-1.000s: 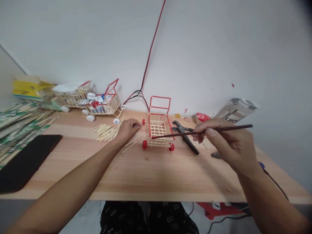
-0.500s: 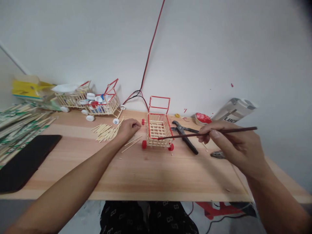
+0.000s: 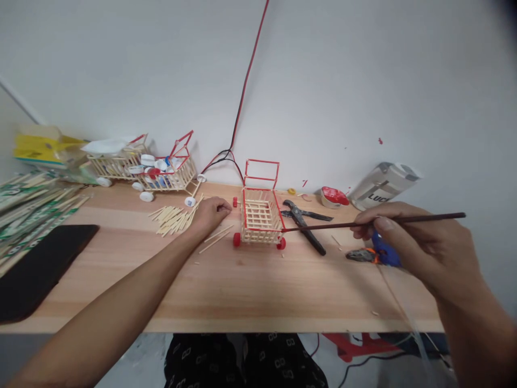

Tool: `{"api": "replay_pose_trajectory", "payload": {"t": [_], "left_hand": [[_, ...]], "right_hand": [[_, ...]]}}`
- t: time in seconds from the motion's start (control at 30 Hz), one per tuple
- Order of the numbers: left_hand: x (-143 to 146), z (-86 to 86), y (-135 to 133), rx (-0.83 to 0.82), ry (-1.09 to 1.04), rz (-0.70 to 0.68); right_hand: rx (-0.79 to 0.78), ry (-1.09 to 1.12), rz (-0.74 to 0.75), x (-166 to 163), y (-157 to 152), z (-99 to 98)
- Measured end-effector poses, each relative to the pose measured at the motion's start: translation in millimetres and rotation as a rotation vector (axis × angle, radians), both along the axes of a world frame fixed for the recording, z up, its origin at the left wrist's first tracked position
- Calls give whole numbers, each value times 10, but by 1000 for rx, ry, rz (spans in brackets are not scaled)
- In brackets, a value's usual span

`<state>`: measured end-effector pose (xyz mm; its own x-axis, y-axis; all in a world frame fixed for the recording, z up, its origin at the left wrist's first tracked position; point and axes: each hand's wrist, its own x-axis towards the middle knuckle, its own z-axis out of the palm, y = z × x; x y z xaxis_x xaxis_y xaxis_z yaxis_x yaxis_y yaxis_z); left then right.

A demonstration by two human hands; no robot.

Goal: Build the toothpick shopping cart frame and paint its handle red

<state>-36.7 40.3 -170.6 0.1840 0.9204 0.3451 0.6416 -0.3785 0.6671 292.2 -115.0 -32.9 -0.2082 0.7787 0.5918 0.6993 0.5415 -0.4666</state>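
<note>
A miniature shopping cart (image 3: 258,215) built of thin wooden sticks stands upright on the table, with a red-painted handle and rim and red wheels. My right hand (image 3: 420,242) is closed around a slim dark paintbrush (image 3: 323,226), holding it nearly level. The brush tip touches the near right corner of the cart's rim. My left hand (image 3: 212,213) rests on the table left of the cart, fingers curled in, with nothing visible in them. Beside that hand lies a pile of short sticks (image 3: 172,218). A small dish of red paint (image 3: 334,196) stands near the wall.
Black-handled pliers (image 3: 305,229) lie right of the cart, and blue-orange pliers (image 3: 361,255) under my right hand. Two more stick carts (image 3: 163,175) stand at the back left, one full of bottle caps. A black phone-like slab (image 3: 48,269) and packaged sticks (image 3: 32,215) lie left.
My right hand has moved right, drawing the brush tip along the cart's near rim from the middle to the right corner. My left hand stays in place.
</note>
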Motion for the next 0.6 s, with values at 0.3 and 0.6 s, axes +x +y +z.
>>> {"api": "replay_pose_trajectory", "payload": {"t": [0.3,0.6], "left_hand": [[-5,-4,8,2,13,-1],[2,6,-7,-2,6,3]], "right_hand": [[-48,418,-68,-362,59,-183],[-35,542,-147,-524,131,-368]]}}
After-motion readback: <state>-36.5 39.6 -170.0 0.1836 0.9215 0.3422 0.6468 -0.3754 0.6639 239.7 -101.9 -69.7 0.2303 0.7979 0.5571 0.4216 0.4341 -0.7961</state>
